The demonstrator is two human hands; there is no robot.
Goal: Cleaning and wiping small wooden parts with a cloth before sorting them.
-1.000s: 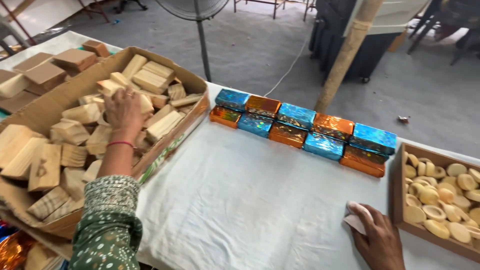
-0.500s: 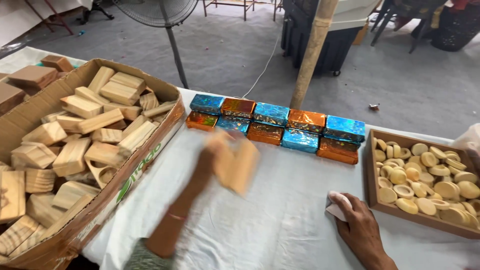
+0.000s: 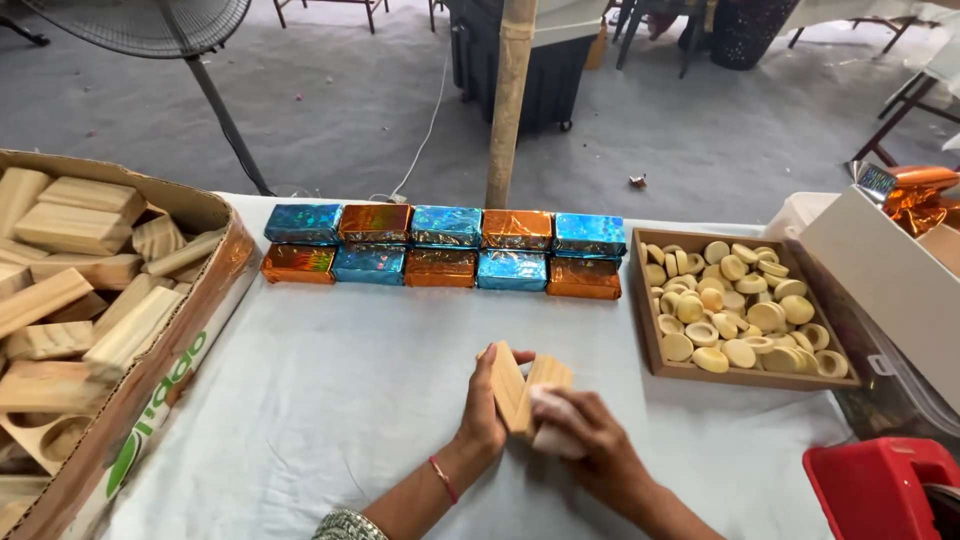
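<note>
Since left hand left box | both fingers grasping wooden block

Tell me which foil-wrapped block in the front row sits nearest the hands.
The blue foil block, fourth from the left in the front row. It lies closest to the left hand and right hand; the others sit further off.

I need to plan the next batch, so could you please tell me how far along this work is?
Done: ten foil-wrapped blocks sit in two rows on the table. In hand: the left hand holds a bare wooden block upright while the right hand presses a pale pad on it. Left: many bare blocks fill the cardboard box.
</note>
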